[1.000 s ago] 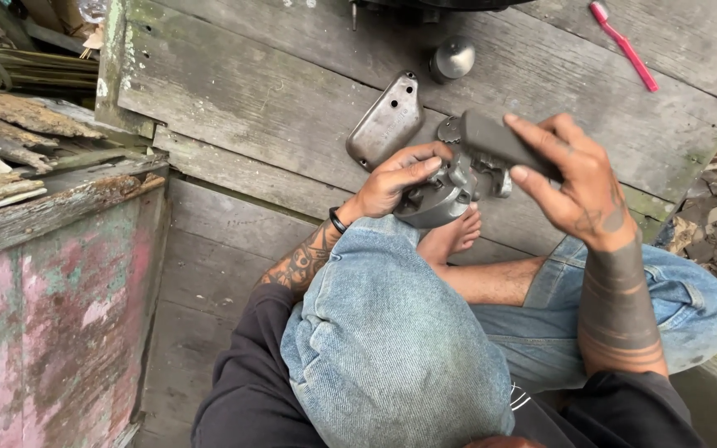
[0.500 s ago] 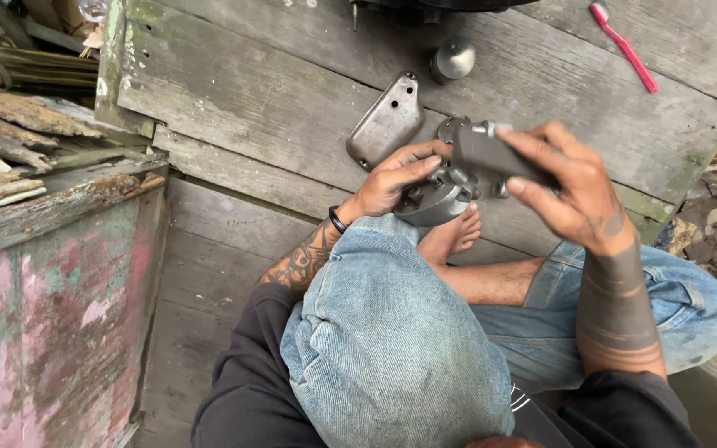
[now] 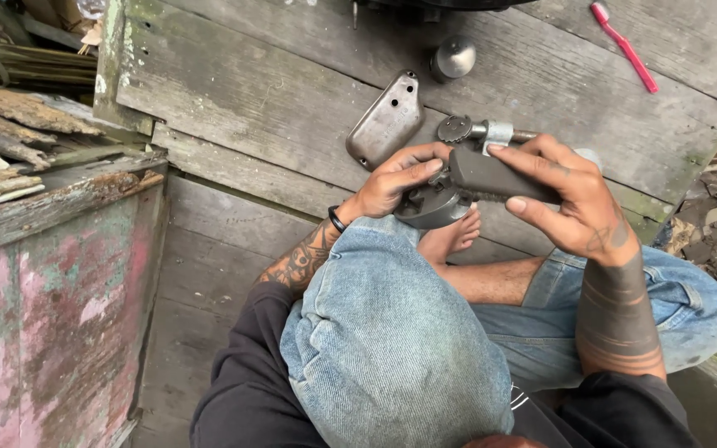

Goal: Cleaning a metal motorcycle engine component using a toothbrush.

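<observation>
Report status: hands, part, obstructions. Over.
Left hand and right hand both grip the grey metal assembly. Loose metal cover plate lies just beyond; nothing blocking.

Both hands gripped a grey metal part (image 3: 458, 187) above the knee, left hand (image 3: 398, 178) beneath, right hand (image 3: 570, 199) over its dark handle.

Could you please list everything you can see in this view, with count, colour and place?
metal assembly: one, dark grey, held over the knees in both hands
dark grip: one, charcoal, on the assembly, under the right hand
metal cover plate: one, dull grey, lying on the planks beyond the hands
domed metal cap: one, silvery, on the planks, top centre
toothbrush: one, pink-red, top right on the planks
wooden planks: several, weathered grey, underfoot
painted wall: one, faded pink, left
left hand: one, on the assembly
right hand: one, around the grip
</observation>
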